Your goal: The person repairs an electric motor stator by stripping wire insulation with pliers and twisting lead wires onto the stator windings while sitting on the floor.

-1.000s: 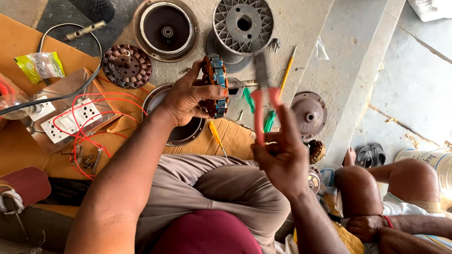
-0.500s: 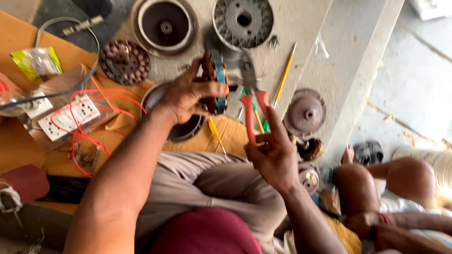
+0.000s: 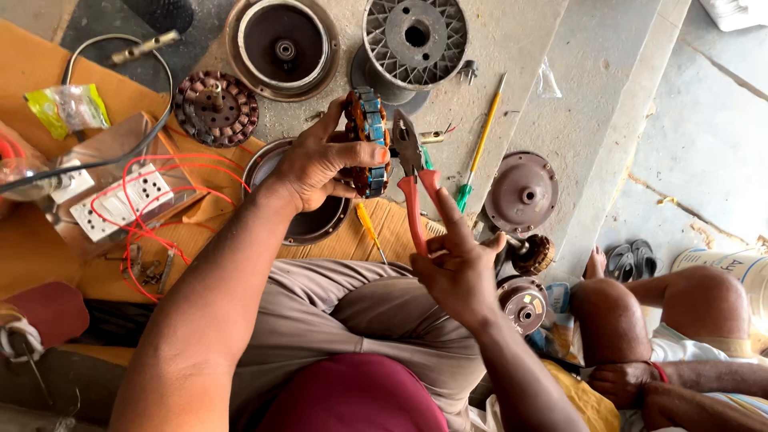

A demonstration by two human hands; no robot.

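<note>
A round copper-wound stator with blue insulation strips [image 3: 366, 142] is gripped on edge in the left hand [image 3: 316, 164], the thumb laid across its front and the fingers curled behind it. A pair of red-handled pliers [image 3: 412, 184] is held in the right hand [image 3: 456, 268], whose fingers are wrapped about the handles; the steel nose is pointed up and is set just beside the stator's right rim, though contact cannot be judged from this angle. Both are held above the lap, over a dark round metal cover [image 3: 308, 216] that lies on brown cardboard [image 3: 48, 72]. On the concrete floor [image 3: 512, 48] beyond, a grey slotted rotor disc [image 3: 416, 36], a rusty round housing [image 3: 282, 46] and a yellow-shafted screwdriver with a green handle [image 3: 478, 148] are seen. A white switchboard with red wires [image 3: 120, 200] is placed at the left. Another person's bare knee [image 3: 696, 292] is visible at the right
</note>
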